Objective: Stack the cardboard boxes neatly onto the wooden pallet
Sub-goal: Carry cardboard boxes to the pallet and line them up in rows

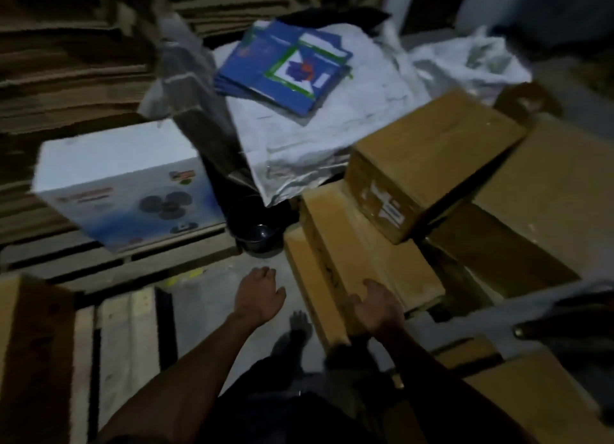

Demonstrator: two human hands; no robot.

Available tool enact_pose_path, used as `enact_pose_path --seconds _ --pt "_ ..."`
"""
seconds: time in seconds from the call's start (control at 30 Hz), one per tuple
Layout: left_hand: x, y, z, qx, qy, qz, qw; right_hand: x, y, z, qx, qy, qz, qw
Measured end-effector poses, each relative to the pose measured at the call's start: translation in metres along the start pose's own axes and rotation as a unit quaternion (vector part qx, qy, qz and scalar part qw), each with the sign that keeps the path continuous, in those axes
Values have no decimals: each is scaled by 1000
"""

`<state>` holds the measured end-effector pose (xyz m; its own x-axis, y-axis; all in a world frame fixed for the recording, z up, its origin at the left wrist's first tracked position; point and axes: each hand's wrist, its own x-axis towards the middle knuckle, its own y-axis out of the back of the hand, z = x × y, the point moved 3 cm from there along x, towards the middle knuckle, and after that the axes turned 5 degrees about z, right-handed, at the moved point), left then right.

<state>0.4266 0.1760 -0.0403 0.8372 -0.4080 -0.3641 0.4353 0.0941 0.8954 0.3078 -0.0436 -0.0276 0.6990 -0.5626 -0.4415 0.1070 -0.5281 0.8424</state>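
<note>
A long flat brown cardboard box (352, 244) lies on the floor at centre right. My right hand (377, 307) holds its near end, fingers curled over the top edge. My left hand (259, 294) hovers over the bare floor just left of that box, fingers loosely curled and holding nothing. A wooden pallet (109, 270) fills the lower left, and a white printed fan box (123, 184) stands on its far part. A squarer brown box (428, 164) leans on the long one's far end.
More brown boxes (531, 217) pile up at right. A brown carton (30, 360) sits at the left edge on the pallet. Blue flat packs (282, 64) lie on white sacks (332, 118). A dark bowl (259, 234) sits on the floor. Flattened cardboard stacks (66, 61) line the back.
</note>
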Motion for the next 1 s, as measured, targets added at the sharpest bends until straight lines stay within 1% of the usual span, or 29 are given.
enact_pose_path --seconds 0.13,0.27,0.47,0.6,0.73,0.83,0.9,1.0 --pt "61 9 36 12 -81 -15 997 22 14 22 54 -93 26 994" --pt "113 22 68 53 -150 -43 986 37 34 34 57 -124 55 989" --pt "171 41 124 73 -225 -44 971 56 60 53 125 -186 82 971" --pt "202 58 161 62 -230 -33 971 76 82 61 137 -199 123 963" --pt "235 75 193 47 -212 -7 976 108 109 64 157 -177 163 958" --pt "253 90 213 47 -190 26 980 133 133 69 173 -172 164 956" --pt "265 98 226 42 -172 31 984 149 147 73 177 -168 169 955" --pt "292 108 241 21 -173 36 984 171 165 78 170 -170 171 956"
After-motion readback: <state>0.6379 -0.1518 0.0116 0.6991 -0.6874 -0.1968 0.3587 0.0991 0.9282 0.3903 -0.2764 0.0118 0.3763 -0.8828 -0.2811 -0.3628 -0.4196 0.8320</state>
